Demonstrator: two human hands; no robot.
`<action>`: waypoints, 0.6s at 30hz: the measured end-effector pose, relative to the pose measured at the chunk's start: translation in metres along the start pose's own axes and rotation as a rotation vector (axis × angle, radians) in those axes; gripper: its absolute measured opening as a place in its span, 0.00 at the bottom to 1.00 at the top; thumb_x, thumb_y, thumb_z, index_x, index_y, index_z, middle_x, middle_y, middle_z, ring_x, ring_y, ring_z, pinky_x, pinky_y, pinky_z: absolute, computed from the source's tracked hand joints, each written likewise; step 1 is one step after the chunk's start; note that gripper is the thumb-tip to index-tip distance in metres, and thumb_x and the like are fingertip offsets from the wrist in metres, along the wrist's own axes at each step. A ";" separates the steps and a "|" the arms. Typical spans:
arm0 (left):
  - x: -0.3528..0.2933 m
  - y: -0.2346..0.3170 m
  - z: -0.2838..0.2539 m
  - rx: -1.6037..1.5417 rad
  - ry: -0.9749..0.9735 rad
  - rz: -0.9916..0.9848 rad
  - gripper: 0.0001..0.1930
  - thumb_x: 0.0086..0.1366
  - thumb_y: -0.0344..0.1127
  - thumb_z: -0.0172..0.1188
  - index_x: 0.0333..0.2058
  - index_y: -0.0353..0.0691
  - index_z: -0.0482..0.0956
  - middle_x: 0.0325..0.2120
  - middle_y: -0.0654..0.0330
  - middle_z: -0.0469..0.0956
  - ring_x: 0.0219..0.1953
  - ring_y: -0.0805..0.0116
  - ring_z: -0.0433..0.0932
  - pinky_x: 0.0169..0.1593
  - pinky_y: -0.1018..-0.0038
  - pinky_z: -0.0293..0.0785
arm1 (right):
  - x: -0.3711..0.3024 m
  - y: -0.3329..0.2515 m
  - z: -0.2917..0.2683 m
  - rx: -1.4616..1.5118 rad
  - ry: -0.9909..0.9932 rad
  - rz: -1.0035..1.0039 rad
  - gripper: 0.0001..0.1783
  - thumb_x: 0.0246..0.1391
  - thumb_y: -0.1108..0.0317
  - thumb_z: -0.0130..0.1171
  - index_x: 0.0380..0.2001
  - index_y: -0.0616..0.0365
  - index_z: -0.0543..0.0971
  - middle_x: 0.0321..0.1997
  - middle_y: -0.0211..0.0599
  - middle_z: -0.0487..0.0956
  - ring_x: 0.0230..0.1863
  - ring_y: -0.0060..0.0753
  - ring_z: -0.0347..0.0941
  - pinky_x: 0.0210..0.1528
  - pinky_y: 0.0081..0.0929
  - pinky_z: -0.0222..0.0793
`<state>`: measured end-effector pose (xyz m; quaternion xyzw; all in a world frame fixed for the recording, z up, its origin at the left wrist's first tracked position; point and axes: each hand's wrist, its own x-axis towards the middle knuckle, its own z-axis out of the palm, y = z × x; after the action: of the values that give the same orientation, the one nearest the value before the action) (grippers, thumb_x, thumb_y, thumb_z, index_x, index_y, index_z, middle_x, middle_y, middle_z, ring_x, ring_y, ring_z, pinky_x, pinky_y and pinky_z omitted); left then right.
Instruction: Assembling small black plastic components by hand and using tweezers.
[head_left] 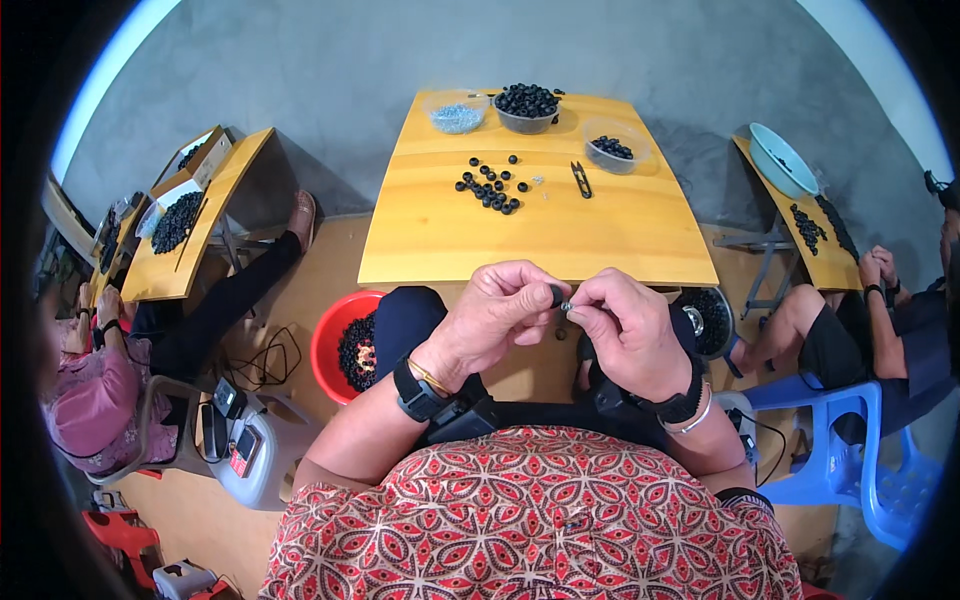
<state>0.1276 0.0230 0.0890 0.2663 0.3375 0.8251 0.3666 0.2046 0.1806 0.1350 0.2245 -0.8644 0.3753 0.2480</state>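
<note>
Shirt red-and-cream petal pattern; held piece black; tabletop yellow wood-grain; basin red

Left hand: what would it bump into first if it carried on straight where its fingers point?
Likely the small silvery piece at the fingertips of the right hand, just ahead of the small black piece that the left hand holds; how the two line up in depth is unclear.
</note>
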 end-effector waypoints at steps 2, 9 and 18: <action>0.000 0.001 0.001 -0.004 -0.002 -0.005 0.11 0.57 0.37 0.56 0.34 0.36 0.74 0.23 0.62 0.72 0.21 0.80 0.64 0.20 0.85 0.57 | 0.001 0.002 0.000 -0.006 -0.015 -0.001 0.05 0.42 0.78 0.53 0.25 0.62 0.69 0.22 0.40 0.70 0.24 0.41 0.69 0.26 0.29 0.64; 0.006 0.000 -0.008 -0.037 0.030 -0.077 0.11 0.58 0.34 0.53 0.36 0.33 0.73 0.30 0.58 0.75 0.28 0.77 0.73 0.26 0.82 0.70 | 0.006 0.013 0.004 -0.035 -0.055 0.047 0.05 0.42 0.78 0.53 0.25 0.62 0.68 0.22 0.41 0.70 0.25 0.42 0.69 0.25 0.30 0.64; 0.008 0.002 -0.033 0.089 0.069 -0.062 0.10 0.57 0.30 0.53 0.35 0.30 0.73 0.26 0.55 0.76 0.24 0.74 0.75 0.24 0.81 0.73 | 0.018 0.025 0.015 -0.112 -0.135 0.039 0.05 0.43 0.78 0.52 0.25 0.61 0.67 0.23 0.41 0.69 0.25 0.43 0.69 0.26 0.31 0.64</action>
<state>0.1000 0.0164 0.0713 0.2432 0.3941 0.8062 0.3682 0.1720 0.1812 0.1234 0.2183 -0.9029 0.3153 0.1941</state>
